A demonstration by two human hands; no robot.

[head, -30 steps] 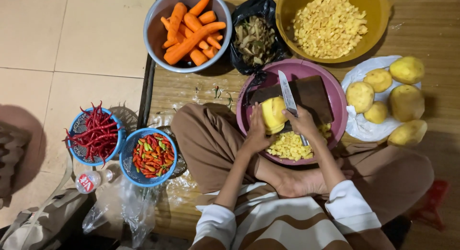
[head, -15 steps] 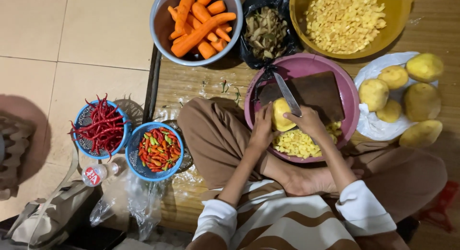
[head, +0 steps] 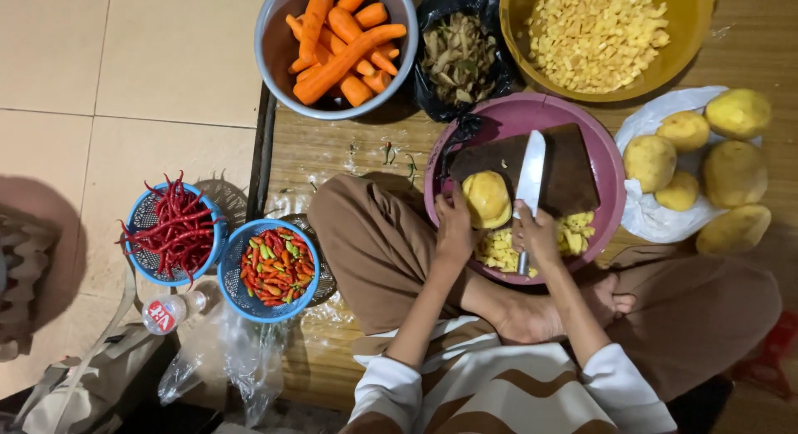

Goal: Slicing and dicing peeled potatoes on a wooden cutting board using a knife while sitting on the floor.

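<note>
My left hand point(head: 455, 228) steadies a peeled yellow potato point(head: 487, 199) on the dark cutting board point(head: 573, 172) in the pink basin point(head: 607, 164), while my right hand point(head: 536, 234) is closed around the knife point(head: 529, 180), its broad blade lying flat just beside the potato. The potato looks rounded, smooth and probably slippery, so it could roll as I cut and bring the blade toward my left fingers, which sit right against it. The board may also rock on the curved basin and spill the diced pieces point(head: 499, 249).
</note>
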